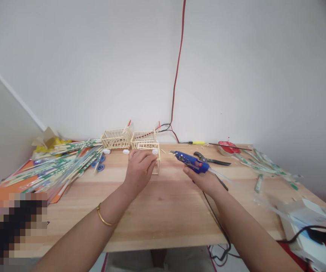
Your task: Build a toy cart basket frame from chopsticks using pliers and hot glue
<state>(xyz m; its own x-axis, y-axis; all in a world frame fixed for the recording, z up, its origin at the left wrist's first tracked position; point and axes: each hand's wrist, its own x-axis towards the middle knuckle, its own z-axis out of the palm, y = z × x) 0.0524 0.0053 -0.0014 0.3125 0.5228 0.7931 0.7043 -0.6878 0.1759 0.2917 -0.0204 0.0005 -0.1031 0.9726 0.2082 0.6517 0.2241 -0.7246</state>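
My left hand (138,169) is closed, with its fingertips on a small frame of thin wooden sticks (158,162) near the table's middle. The fingers hide part of that frame. In my right hand (204,182) is a blue glue gun (191,161), its nozzle pointing left toward the frame, a short gap away. A clear glue stick (218,173) sticks out of its back end. Behind my left hand stands a cart of wooden sticks (116,139) with white wheels. A second stick cart (143,138) is right beside it, partly covered by the frame.
Chopsticks in green-printed wrappers (63,166) spread over the left side, near blue round caps (100,167). Dark-handled cutters (215,161), a yellow-handled tool (198,143) and a red dish (228,148) lie at the back. Torn wrappers (276,168) and a white box (307,215) are at right.
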